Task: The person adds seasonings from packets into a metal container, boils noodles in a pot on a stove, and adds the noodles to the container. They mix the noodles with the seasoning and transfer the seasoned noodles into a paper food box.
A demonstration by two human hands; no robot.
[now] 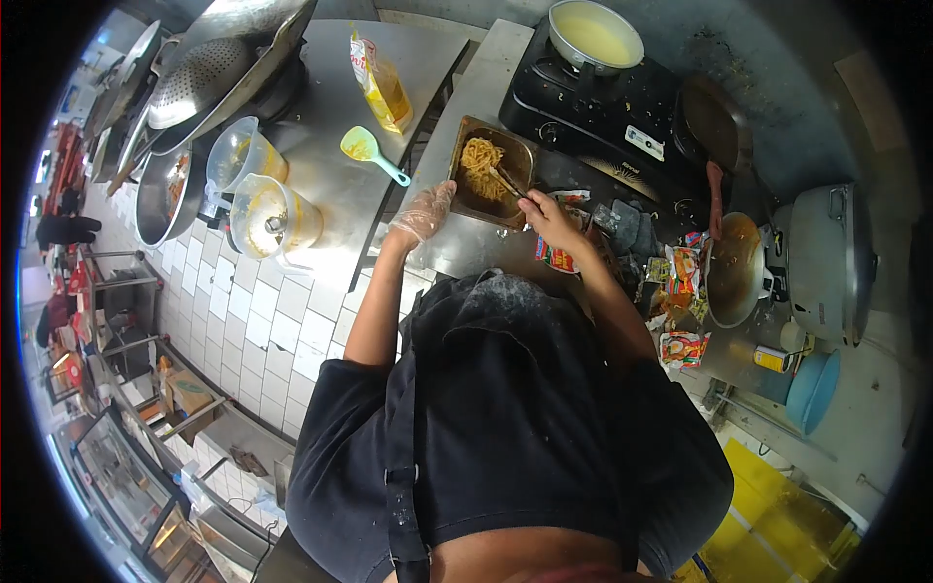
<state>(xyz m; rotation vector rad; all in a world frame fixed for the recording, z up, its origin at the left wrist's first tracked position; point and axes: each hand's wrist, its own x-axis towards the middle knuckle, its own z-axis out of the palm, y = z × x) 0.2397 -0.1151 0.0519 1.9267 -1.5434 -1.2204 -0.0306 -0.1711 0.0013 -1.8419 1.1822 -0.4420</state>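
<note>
A square metal pan (523, 146) sits on the steel counter in front of me, with a heap of brown noodles (483, 163) in it. My left hand (426, 214), in a clear plastic glove, is closed on the pan's near left corner. At the pan's right side, my right hand (552, 222) grips a thin utensil (509, 183) that reaches into the noodles. Its far end is buried there, so its kind does not show. Red food packets (556, 255) lie just beside my right wrist.
A black gas stove (593, 121) carries a pot of pale yellow liquid (597, 34). On the left table are a pale green spatula (374, 155), a yellow bag (382, 87) and plastic jugs (277, 219). Rightward stand a brown-stained wok (734, 272) and a large lidded pot (826, 262).
</note>
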